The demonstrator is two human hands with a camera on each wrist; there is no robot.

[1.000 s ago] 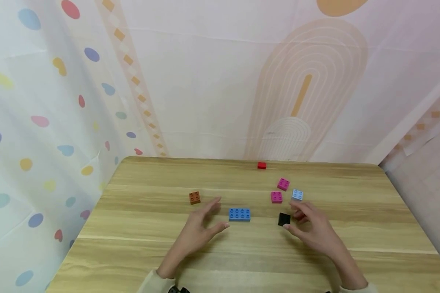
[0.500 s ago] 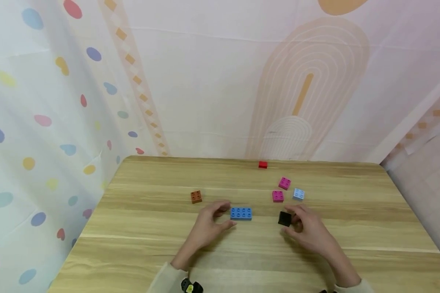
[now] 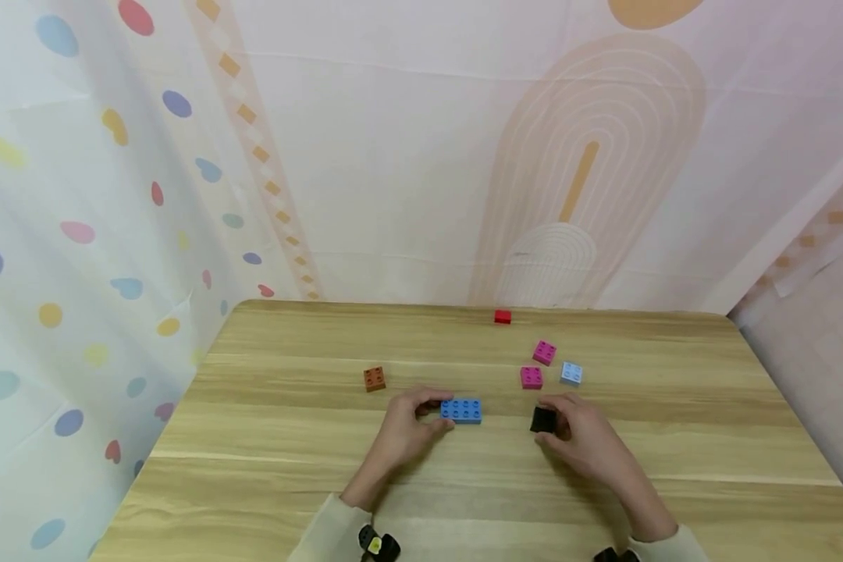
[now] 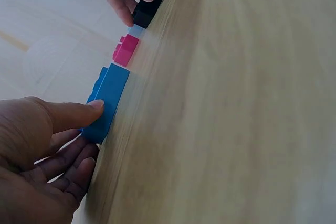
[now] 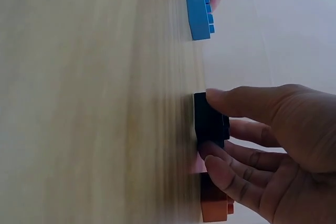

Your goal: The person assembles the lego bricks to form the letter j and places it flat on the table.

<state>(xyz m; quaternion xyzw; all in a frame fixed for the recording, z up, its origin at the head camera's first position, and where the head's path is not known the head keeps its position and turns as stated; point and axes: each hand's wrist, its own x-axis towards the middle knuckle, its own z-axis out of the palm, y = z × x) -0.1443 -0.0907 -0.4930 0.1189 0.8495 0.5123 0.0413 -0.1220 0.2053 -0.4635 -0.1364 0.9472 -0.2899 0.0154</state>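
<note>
A blue brick with two rows of studs (image 3: 461,411) lies on the table, and my left hand (image 3: 403,425) pinches its left end. In the left wrist view the thumb presses its near side while the other fingers curl behind it. Right of it is a small black brick (image 3: 543,420), which my right hand (image 3: 586,437) grips between thumb and fingers. The right wrist view shows the thumb on one side of the black brick (image 5: 210,119) and fingertips at the other. An orange-red brick (image 5: 215,205) sits beside those fingers there.
Two pink bricks (image 3: 531,378) and a light blue brick (image 3: 571,373) lie beyond the right hand. A red brick (image 3: 503,317) is near the back edge, a brown brick (image 3: 375,378) to the left. A patterned curtain (image 3: 393,172) hangs behind the wooden table (image 3: 267,468).
My left hand has moved right and closed its thumb and fingers onto the blue brick's left end. My right hand's fingers have drawn in around the black brick.
</note>
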